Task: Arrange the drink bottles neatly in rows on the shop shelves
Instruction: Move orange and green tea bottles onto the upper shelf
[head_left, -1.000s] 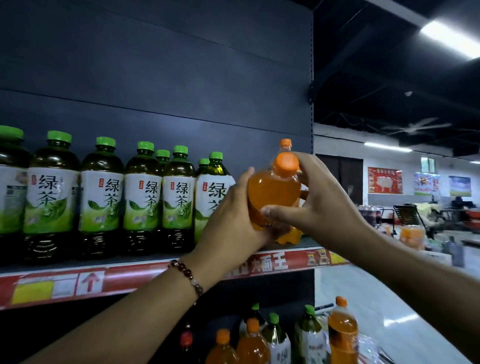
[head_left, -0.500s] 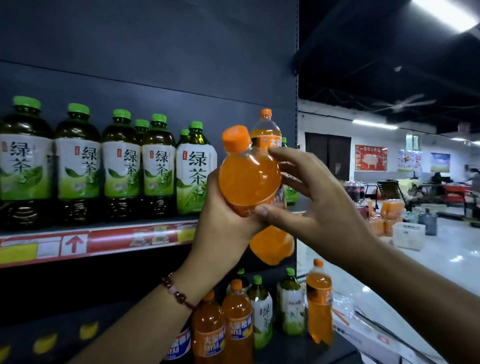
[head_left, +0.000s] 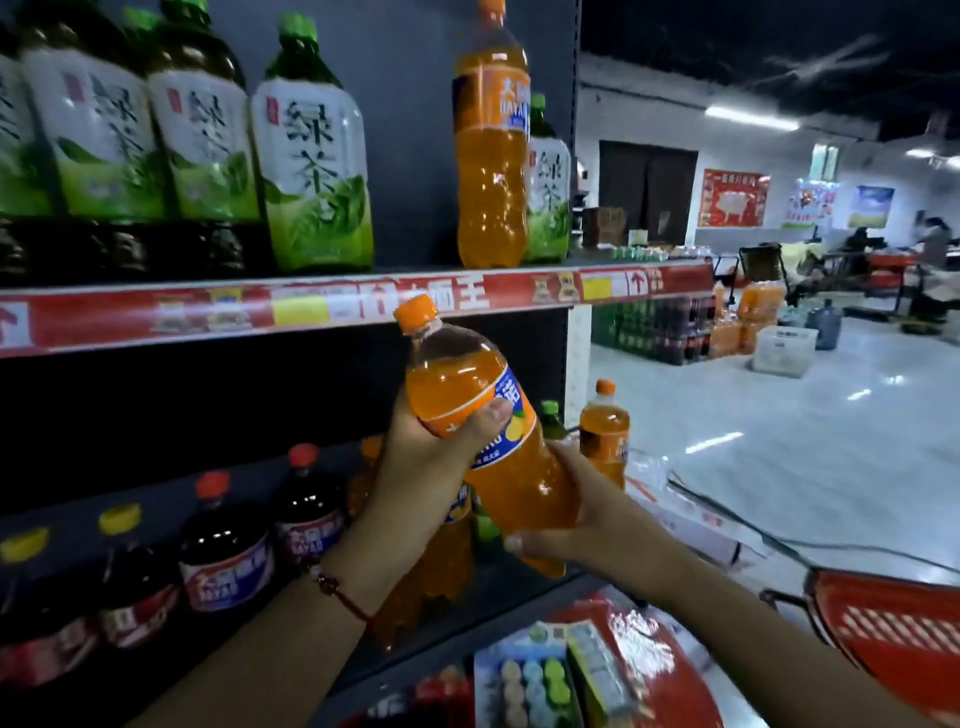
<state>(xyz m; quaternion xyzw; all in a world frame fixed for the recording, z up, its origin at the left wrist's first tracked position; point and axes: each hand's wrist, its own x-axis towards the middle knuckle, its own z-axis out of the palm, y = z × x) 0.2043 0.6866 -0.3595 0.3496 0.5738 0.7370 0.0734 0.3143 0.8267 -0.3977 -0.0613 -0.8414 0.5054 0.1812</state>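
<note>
The dark shelving unit (head_left: 415, 130) fills the left half of the view. Its upper shelf (head_left: 332, 306) carries a red price strip along the front edge. On this shelf stands a row of green tea bottles (head_left: 311, 156) with green caps and white-and-green labels. To the right of the row, separated by a gap, one orange soda bottle (head_left: 491, 145) stands upright, with a further green tea bottle (head_left: 548, 202) just behind it at the shelf end. The lower shelf (head_left: 519, 582) holds dark cola bottles (head_left: 223, 551) with red caps on the left and an upright orange soda bottle (head_left: 605, 431) at the right end. In front of the lower shelf, below the price strip, the held orange soda bottle (head_left: 488, 426) is tilted, cap pointing up and to the left. The left hand (head_left: 421, 467) grips its upper body, thumb curled across the blue label. The right hand (head_left: 576, 525) cups its base from below, fingers (head_left: 524, 545) wrapped under it. A red shopping basket (head_left: 883, 623) sits at the lower right. A beaded bracelet (head_left: 332, 587) circles the left wrist.
</note>
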